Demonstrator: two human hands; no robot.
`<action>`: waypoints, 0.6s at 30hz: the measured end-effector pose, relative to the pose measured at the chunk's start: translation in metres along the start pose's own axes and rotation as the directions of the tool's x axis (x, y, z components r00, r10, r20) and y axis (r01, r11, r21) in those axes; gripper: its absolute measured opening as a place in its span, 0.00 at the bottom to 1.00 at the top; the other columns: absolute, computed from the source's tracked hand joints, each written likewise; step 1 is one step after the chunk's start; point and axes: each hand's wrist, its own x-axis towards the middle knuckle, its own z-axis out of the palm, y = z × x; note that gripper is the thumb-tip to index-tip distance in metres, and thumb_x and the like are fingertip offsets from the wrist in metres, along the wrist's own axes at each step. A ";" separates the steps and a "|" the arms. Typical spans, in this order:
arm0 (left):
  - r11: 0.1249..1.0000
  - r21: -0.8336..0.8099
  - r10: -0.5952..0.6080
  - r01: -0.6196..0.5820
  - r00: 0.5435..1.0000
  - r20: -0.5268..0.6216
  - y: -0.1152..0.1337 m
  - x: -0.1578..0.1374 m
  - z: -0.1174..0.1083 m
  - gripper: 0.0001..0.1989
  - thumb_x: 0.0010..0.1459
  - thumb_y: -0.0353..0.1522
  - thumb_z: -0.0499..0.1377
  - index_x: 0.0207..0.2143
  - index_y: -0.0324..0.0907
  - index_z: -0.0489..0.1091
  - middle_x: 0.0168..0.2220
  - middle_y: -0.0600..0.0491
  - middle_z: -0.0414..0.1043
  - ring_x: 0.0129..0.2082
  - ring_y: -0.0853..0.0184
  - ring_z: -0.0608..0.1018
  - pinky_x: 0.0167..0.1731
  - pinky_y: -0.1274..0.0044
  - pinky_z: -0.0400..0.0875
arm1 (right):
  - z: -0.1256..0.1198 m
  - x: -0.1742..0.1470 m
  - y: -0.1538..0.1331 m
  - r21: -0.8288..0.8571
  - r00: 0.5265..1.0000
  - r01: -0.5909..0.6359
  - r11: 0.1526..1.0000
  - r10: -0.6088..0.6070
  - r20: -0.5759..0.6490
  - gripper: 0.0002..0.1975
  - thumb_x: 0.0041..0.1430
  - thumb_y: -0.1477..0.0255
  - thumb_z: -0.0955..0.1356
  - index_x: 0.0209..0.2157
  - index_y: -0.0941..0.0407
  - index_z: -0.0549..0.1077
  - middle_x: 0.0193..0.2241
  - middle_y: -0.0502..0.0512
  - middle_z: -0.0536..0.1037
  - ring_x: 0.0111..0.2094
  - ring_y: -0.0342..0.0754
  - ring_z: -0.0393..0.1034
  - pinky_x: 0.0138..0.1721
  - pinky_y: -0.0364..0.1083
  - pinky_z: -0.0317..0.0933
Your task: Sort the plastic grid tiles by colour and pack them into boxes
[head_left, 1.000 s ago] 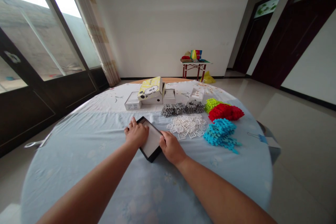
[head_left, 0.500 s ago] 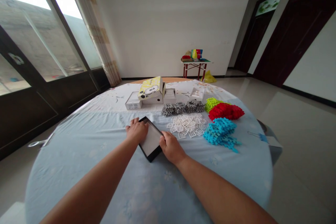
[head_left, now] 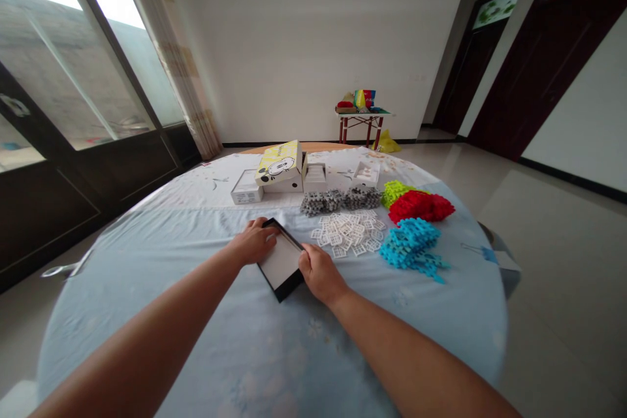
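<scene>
A shallow black box (head_left: 281,264) with a pale inside lies slantwise on the blue tablecloth before me. My right hand (head_left: 321,272) grips its right side, thumb over the rim and the other fingers partly hidden. At the box's far left side is my left hand (head_left: 255,241), its fingers bent over the edge and reaching inside. Just beyond the right hand spreads a loose pile of white square lattice pieces (head_left: 347,232). To the right sits a heap of bright blue interlocking pieces (head_left: 411,247).
Behind the white pile runs a row of grey pieces (head_left: 340,200). Red pieces (head_left: 421,207) and lime-green pieces (head_left: 394,192) lie at the right. Farther back stand a yellow-and-white carton (head_left: 280,166), a white box (head_left: 247,188) and a small white tray (head_left: 366,173). The round table (head_left: 98,313) has a curved edge.
My left hand has shifted slightly left, baring more of the box's inside, and its fingers now bend over the rim. The right hand keeps its hold. The view has moved slightly.
</scene>
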 end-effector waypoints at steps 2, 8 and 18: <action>1.000 0.020 -0.013 0.013 1.000 0.006 0.002 0.001 -0.001 0.21 0.55 0.39 0.47 0.51 0.55 0.66 0.55 0.49 0.57 0.55 0.55 0.59 0.49 0.64 0.60 | 0.000 0.000 0.000 -0.010 1.000 -0.001 1.000 0.001 0.003 0.17 0.58 0.75 0.57 0.46 0.62 0.68 0.40 0.63 0.73 0.45 0.51 0.67 0.48 0.50 0.60; 1.000 0.004 0.014 -0.014 0.998 0.061 0.001 -0.003 -0.005 0.21 0.51 0.40 0.51 0.48 0.54 0.69 0.58 0.50 0.52 0.57 0.53 0.56 0.51 0.63 0.59 | 0.002 -0.001 0.001 -0.015 1.000 0.013 1.000 -0.013 0.015 0.16 0.58 0.75 0.57 0.46 0.62 0.67 0.39 0.62 0.73 0.44 0.51 0.66 0.47 0.50 0.60; 0.998 -0.045 0.036 -0.035 0.999 0.016 -0.011 -0.001 0.003 0.16 0.49 0.41 0.54 0.38 0.48 0.75 0.59 0.49 0.52 0.60 0.52 0.51 0.53 0.62 0.56 | 0.002 -0.002 0.001 -0.003 1.000 0.024 1.000 -0.024 -0.018 0.16 0.58 0.75 0.57 0.45 0.61 0.68 0.38 0.62 0.73 0.43 0.51 0.67 0.47 0.50 0.61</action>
